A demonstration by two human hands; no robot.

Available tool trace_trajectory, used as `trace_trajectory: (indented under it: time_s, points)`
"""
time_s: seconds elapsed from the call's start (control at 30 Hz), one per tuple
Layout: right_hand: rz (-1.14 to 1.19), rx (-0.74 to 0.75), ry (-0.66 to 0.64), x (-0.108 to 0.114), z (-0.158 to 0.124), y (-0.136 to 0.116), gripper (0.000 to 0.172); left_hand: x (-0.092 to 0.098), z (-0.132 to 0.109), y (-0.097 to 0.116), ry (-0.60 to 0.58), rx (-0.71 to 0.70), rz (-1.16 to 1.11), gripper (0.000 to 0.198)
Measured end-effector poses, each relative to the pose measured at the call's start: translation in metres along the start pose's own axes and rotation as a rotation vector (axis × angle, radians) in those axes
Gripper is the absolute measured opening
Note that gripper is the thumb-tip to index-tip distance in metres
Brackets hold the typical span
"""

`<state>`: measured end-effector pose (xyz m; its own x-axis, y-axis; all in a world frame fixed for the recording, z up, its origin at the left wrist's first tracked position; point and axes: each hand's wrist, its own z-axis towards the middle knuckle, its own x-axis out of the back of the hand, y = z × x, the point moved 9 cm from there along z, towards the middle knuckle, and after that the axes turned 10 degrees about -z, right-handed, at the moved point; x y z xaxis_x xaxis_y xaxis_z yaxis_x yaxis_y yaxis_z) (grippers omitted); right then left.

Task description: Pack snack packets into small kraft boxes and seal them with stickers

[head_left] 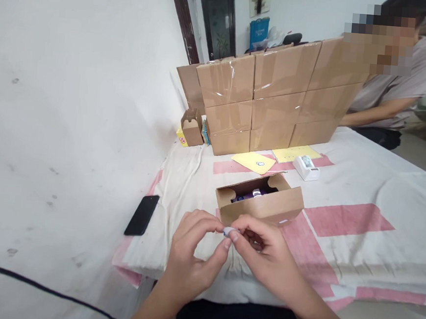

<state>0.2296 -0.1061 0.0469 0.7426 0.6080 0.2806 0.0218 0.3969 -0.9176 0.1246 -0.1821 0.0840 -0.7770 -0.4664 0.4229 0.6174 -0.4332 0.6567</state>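
A small white item with a blue mark [228,231] is pinched between the thumb and fingers of my right hand [265,247]. My left hand [196,249] is beside it, with its index fingertip at the item's left end and its thumb a little below, apart from the index finger. Just beyond my hands an open brown cardboard box [264,208] stands on the cloth-covered surface, with a purple item [247,196] inside.
A black phone [141,215] lies at the left near the wall. Behind the box are yellow cards [254,162], a white device [306,168] and stacked cartons [277,95]. A small open box [195,134] stands back left. A person [398,100] sits at the back right.
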Motion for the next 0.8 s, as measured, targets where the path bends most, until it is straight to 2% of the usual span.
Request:
trace_trajectory:
  time_s: [0.1, 0.23, 0.37, 0.47, 0.63, 0.8]
  points:
    - [0.012, -0.007, 0.001, -0.003, -0.002, 0.0, 0.024, 0.002, -0.005, 0.009, 0.033, -0.1, 0.145, 0.023]
    - [-0.021, 0.008, 0.024, -0.004, -0.004, -0.001, 0.023, 0.011, -0.012, 0.019, 0.174, -0.217, 0.289, 0.032]
    - [-0.05, 0.02, 0.019, -0.006, -0.004, -0.001, 0.023, 0.01, -0.013, 0.02, 0.163, -0.221, 0.266, 0.027]
    - [-0.059, 0.043, 0.008, -0.007, -0.005, -0.001, 0.023, 0.01, -0.013, 0.012, 0.129, -0.143, 0.145, 0.026]
    - [-0.047, 0.06, -0.021, -0.011, -0.004, 0.002, 0.023, 0.007, -0.015, -0.014, 0.08, 0.097, -0.14, 0.016]
    - [-0.001, 0.043, -0.045, -0.014, -0.004, 0.01, 0.024, 0.001, -0.011, -0.026, 0.035, 0.202, -0.275, 0.01]
